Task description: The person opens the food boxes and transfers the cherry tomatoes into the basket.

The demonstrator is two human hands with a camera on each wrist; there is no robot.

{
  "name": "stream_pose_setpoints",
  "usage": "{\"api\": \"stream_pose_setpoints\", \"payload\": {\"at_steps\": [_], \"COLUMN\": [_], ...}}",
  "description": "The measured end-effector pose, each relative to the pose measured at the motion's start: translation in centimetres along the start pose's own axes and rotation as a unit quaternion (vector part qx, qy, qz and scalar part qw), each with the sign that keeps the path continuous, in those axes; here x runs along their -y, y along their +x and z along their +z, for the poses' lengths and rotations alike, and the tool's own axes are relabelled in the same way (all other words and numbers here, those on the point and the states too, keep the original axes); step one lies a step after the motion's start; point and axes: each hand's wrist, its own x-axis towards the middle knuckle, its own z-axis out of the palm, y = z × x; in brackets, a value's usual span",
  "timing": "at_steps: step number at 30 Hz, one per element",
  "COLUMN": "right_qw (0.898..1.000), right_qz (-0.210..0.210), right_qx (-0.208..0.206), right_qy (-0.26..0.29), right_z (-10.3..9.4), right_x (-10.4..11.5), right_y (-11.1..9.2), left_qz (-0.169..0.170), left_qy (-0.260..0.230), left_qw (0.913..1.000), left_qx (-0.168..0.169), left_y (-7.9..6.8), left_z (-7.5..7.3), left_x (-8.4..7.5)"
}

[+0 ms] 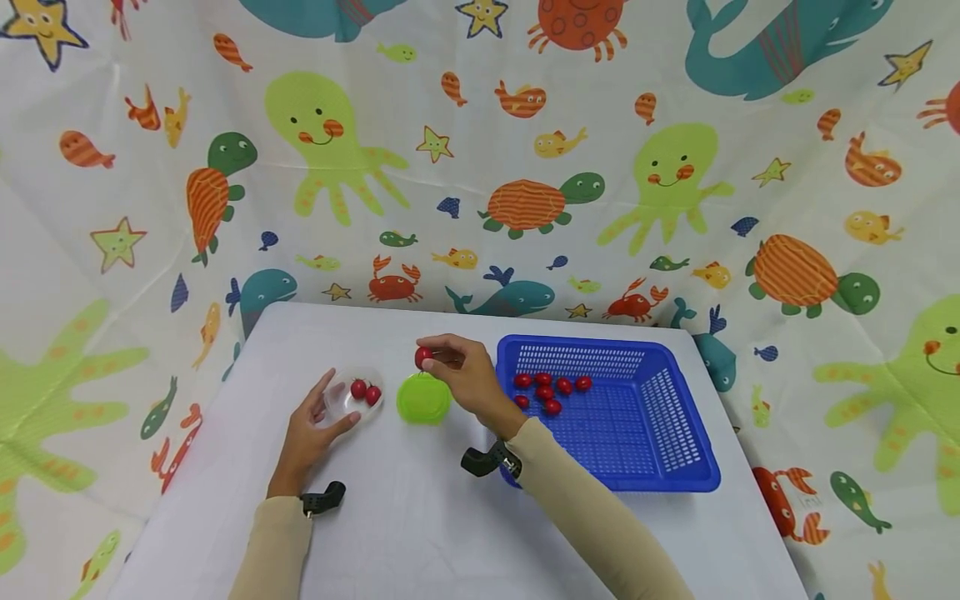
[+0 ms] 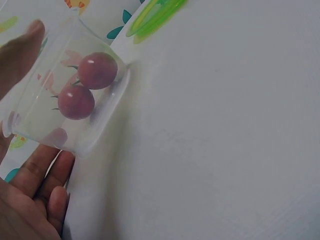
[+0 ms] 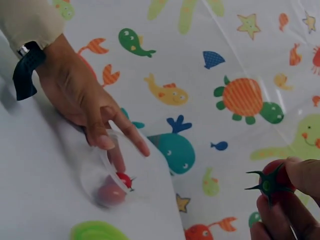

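Note:
My left hand (image 1: 309,433) grips a clear plastic cup (image 2: 45,112) around its sides, thumb on one side and fingers on the other. Two cherry tomatoes (image 2: 97,71) with green stems lie inside it. My right hand (image 1: 471,382) pinches another cherry tomato (image 3: 270,181) between thumb and fingertips, its green star-shaped calyx facing the wrist camera. In the head view this tomato is held above the far edge of a light green lid (image 1: 423,400), which lies on the table between the cup and a blue basket.
The blue plastic basket (image 1: 678,417) stands on the right of the white table (image 1: 420,525), with several cherry tomatoes (image 1: 544,392) grouped at its left side. Behind the table hangs a curtain (image 1: 420,167) printed with sea animals. My right forearm crosses the basket's near left corner.

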Motion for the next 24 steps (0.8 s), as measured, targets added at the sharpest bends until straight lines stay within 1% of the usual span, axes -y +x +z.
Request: {"api": "stream_pose_setpoints", "payload": {"at_steps": [8, 15, 24], "right_qw": [1.000, 0.999, 0.998], "right_qz": [-0.006, 0.015, 0.034], "right_qx": [-0.027, -0.043, -0.057], "right_qy": [0.003, 0.006, -0.014], "right_z": [-3.1, -5.4, -8.2], "right_x": [-0.1, -0.5, -1.8], "right_y": [-1.0, -1.9, -3.1], "left_qz": [0.003, 0.002, 0.010], "left_qy": [0.003, 0.005, 0.018], "left_qw": [1.0000, 1.0000, 0.9998], "left_qx": [-0.004, -0.003, -0.005], "left_y": [0.0, 0.1, 0.2], "left_z": [0.1, 0.2, 0.3], "left_x": [0.1, 0.1, -0.1]}}
